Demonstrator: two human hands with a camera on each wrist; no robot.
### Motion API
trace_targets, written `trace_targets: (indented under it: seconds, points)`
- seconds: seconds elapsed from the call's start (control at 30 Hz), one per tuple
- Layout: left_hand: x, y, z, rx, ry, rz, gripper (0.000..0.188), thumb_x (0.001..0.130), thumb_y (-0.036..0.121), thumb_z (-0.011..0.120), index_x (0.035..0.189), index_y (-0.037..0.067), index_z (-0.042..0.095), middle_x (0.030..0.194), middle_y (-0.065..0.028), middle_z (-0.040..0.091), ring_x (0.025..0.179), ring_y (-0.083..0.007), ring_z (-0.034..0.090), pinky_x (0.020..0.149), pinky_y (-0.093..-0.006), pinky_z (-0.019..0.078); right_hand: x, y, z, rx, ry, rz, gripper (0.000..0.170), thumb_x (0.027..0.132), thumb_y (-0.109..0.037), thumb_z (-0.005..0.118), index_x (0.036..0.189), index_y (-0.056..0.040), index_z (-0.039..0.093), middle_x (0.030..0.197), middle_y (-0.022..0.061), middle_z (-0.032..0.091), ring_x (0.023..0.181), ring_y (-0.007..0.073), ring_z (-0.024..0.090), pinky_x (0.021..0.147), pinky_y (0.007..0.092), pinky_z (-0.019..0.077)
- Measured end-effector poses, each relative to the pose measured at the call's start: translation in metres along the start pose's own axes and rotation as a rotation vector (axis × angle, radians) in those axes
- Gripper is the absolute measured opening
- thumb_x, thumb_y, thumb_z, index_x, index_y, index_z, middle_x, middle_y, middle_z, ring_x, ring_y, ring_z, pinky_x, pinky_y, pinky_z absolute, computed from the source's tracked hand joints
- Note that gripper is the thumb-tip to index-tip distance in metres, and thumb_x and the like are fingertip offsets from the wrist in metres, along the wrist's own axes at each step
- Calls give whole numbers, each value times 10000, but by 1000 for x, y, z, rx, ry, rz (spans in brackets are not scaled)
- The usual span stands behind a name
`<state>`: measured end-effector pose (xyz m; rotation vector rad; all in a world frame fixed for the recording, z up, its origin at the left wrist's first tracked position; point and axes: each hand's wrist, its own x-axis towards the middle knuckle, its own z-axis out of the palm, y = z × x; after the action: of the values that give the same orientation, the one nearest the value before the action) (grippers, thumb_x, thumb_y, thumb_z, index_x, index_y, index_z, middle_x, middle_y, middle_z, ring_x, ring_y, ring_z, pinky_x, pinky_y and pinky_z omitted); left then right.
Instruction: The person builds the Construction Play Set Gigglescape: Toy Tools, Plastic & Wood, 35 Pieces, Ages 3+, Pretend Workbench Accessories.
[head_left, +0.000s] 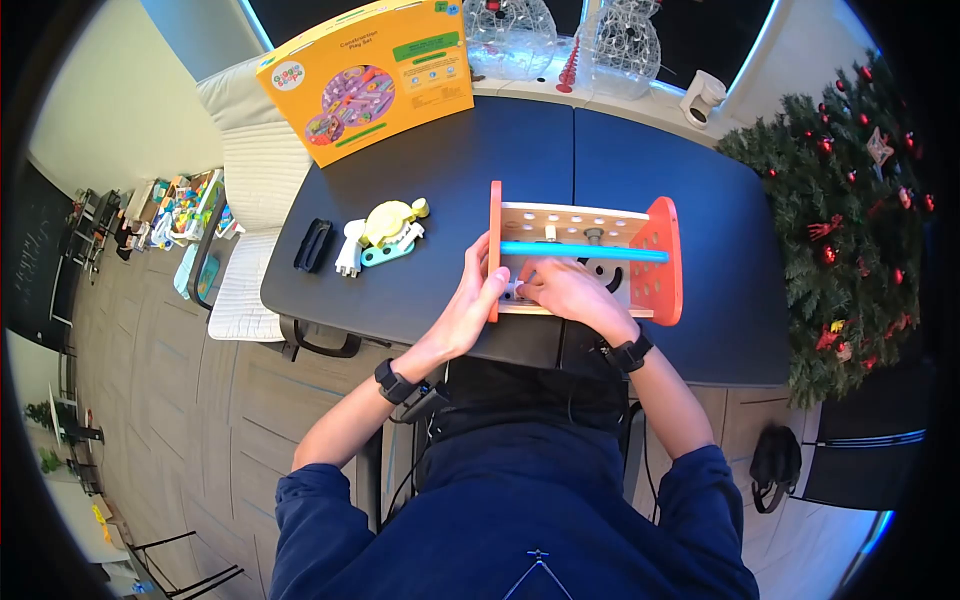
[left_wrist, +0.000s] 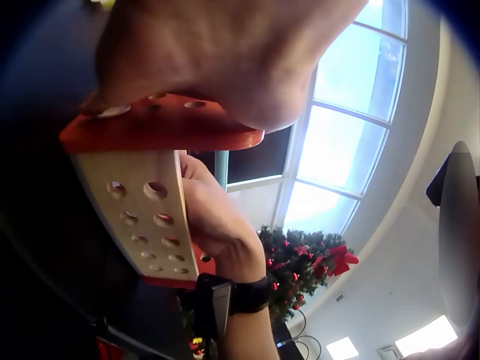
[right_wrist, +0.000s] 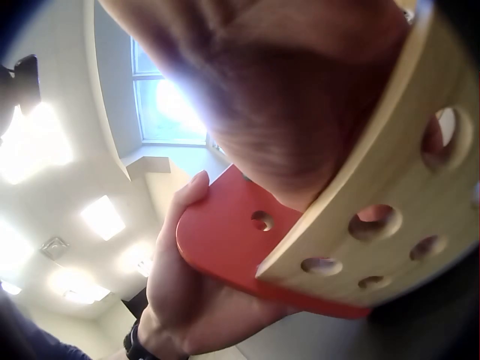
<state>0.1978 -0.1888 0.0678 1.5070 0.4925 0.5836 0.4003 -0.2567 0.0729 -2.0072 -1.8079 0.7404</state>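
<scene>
A wooden toy toolbox [head_left: 655,262] with red end panels, pale perforated sides and a blue rod handle [head_left: 600,253] stands before me on the table. My left hand [head_left: 468,308] grips its left end panel, with the thumb on the inner side. Reaching in under the rod, my right hand [head_left: 578,296] has its fingers curled at a small pale grey piece [head_left: 514,289] against that panel's inner face; the fingertips partly hide it. In the left wrist view a white round piece [left_wrist: 114,111] shows on the panel's outer face, under the left hand. A grey bolt [head_left: 594,235] sits at the far side panel.
Left of the toolbox lie a yellow toy piece [head_left: 388,222], a white piece [head_left: 350,248], a teal strip [head_left: 376,256] and a black oblong object [head_left: 314,245]. A yellow play-set box [head_left: 365,80] stands at the back left. A decorated tree [head_left: 840,200] borders the table's right side.
</scene>
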Motion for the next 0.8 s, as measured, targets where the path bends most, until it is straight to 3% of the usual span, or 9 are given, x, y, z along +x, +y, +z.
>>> trace_targets:
  seconds: [0.03,0.17,0.27,0.37,0.47,0.8]
  points:
    - [-4,0,3,-13,-3,2,783,1146,388,477,1698,-1,80,1739,-227,213,1649,-343,196,1318,-479,234,-4,-11,-7,71,-48,85,305,1015,-299,697,1139,-23,731,1113,174,779,1181,372,694,987,497,540]
    - [-13,-2,3,52,2,-22,781,1144,354,471,1703,-6,62,1737,-258,210,1643,-358,205,1314,-489,245,-9,-20,-2,73,-12,147,262,1009,-283,712,1134,-53,720,1108,193,755,1145,386,689,959,526,534]
    - [-13,0,3,70,-1,-34,799,1142,404,462,1702,-7,66,1736,-263,211,1642,-359,208,1312,-491,249,-9,-11,8,90,68,56,279,1011,-285,707,1114,-25,712,1063,206,752,1126,397,691,952,520,537]
    - [-11,-2,2,68,6,-29,812,1140,443,454,1700,-7,75,1736,-265,218,1638,-358,218,1309,-490,256,-9,-13,5,121,28,76,302,1005,-274,707,1140,-3,719,1060,223,759,1107,407,702,946,513,542]
    - [-9,-1,3,69,20,-31,815,1139,463,448,1697,-9,88,1733,-266,230,1633,-359,233,1304,-486,264,-7,-16,-1,112,-32,113,330,1025,-285,684,1207,-13,723,1062,190,785,1061,368,735,930,485,548]
    - [-13,-6,3,139,54,17,800,1139,480,448,1695,-1,132,1696,-290,278,1603,-368,297,1279,-480,306,-11,-19,5,153,-158,38,414,1102,-338,507,1376,-65,652,1254,240,737,1211,440,680,1010,520,530]
